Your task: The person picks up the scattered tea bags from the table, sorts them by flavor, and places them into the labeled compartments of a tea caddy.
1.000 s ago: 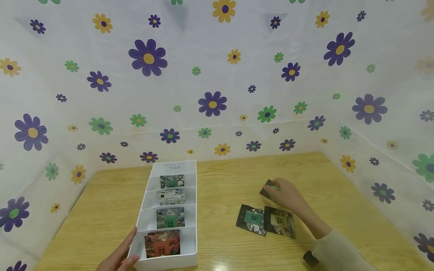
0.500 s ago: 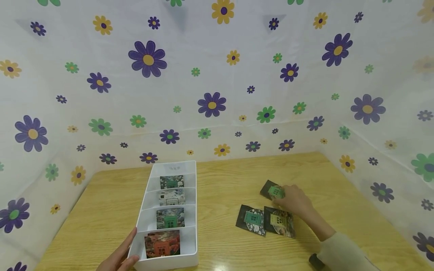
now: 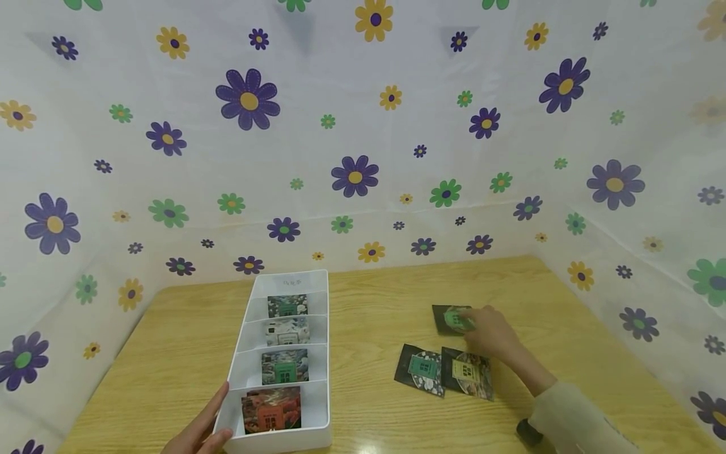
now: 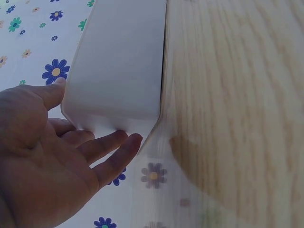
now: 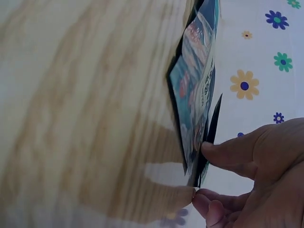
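Note:
A long white divided box stands on the left of the table, with printed tea bag packets in several of its compartments. My left hand holds its near left corner; in the left wrist view the thumb lies along one edge and the fingers touch another side of the white box. My right hand pinches the near right part of a dark tea bag packet with a green label. Thumb and fingers meet at the packet's edge in the right wrist view; some fingertips are partly hidden.
Two more dark packets lie just nearer on the table: one with a teal label, one with a yellow label. A red packet sits in the nearest compartment. White flowered cloth surrounds the wooden table.
The green-labelled packet has turned from a slant to nearly square with the table, and the right hand has moved to its right side. The left hand and box have stayed put.

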### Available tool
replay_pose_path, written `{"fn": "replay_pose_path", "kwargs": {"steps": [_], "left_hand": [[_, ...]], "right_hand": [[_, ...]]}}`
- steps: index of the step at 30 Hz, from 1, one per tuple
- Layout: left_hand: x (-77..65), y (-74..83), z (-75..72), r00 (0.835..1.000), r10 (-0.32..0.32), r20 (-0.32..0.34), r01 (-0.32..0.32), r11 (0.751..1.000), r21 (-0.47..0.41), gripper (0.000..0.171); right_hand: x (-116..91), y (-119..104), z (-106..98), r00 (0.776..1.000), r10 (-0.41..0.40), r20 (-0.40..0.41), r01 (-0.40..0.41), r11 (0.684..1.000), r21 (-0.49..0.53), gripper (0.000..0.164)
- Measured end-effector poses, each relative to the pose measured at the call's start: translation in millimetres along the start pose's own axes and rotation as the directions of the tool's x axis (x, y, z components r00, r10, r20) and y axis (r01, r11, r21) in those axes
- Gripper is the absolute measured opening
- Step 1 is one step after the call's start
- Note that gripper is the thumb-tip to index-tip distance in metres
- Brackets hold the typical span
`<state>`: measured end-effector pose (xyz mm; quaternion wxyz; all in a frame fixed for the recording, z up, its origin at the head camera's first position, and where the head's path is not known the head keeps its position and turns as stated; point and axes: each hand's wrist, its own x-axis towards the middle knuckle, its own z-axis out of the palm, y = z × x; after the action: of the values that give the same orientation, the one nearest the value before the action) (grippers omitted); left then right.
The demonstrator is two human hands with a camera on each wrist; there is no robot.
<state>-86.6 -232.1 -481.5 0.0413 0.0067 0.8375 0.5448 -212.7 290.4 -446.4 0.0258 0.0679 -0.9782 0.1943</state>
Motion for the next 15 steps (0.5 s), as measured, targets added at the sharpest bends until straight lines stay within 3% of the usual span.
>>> {"fn": "replay_pose_path", "kwargs": {"steps": [6, 10, 12, 15], "left_hand": [[-0.4, -1.3, -1.2, 1.000, 0.014, 0.017, -0.013, 1.000, -0.010, 0.071], [0.8, -2.1, -0.7, 1.000, -0.003, -0.005, 0.003, 1.000, -0.005, 0.071], [0.9, -2.6, 0.1, 1.000, -0.008, -0.019, 0.007, 1.000, -0.004, 0.071], [0.3, -3.1, 1.0, 1.000, -0.004, -0.029, 0.004, 1.000, -0.002, 0.070]], "right_hand": [[4.3, 7.3, 4.5, 0.999, -0.016, -0.036, 0.018, 0.997, 0.072, 0.063], [4.7, 8.3, 4.4, 0.998, -0.041, -0.055, 0.045, 0.996, 0.080, 0.040], [3.9, 6.8, 3.2, 0.998, -0.010, -0.057, 0.014, 0.997, 0.075, 0.032], [2.5, 3.4, 0.9, 0.996, 0.074, -0.049, -0.072, 0.996, 0.046, 0.045]]}}
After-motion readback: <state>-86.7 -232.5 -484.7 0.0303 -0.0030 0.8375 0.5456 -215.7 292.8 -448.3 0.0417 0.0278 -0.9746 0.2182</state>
